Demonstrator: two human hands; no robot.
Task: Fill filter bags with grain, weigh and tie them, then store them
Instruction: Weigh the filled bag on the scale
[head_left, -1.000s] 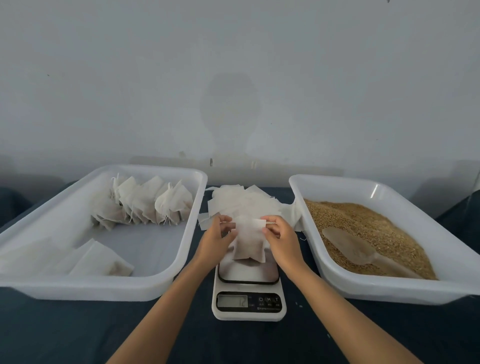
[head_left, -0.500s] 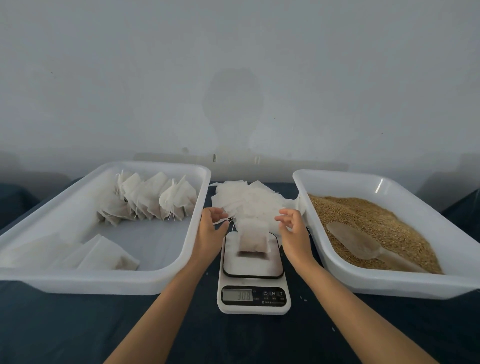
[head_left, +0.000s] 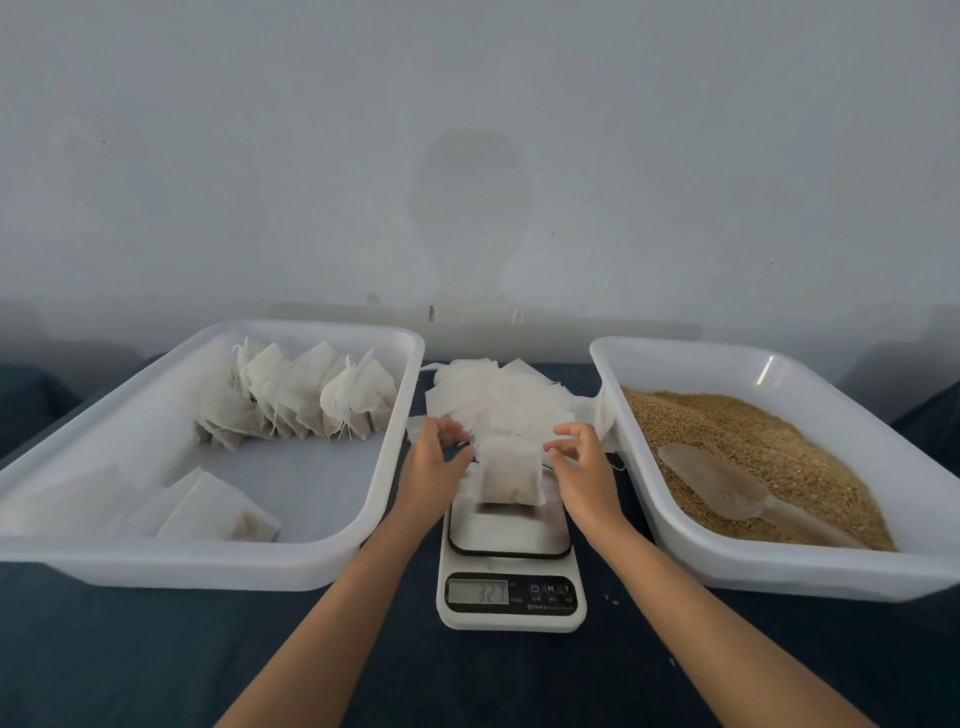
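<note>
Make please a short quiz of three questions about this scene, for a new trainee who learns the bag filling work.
1. True or false: the filled bag stands on the scale with neither hand gripping it.
2. Where does the scoop lie? A) in the left tray B) on the grain in the right tray C) on the scale
3. Fill in: the stack of empty bags lies on the table ____ the two trays.

Key: 1 true; the left hand and right hand flank it, fingers loose. 2 B. 3 between.

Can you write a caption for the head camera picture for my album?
Filled filter bag sits on the scale between two open hands.
</note>
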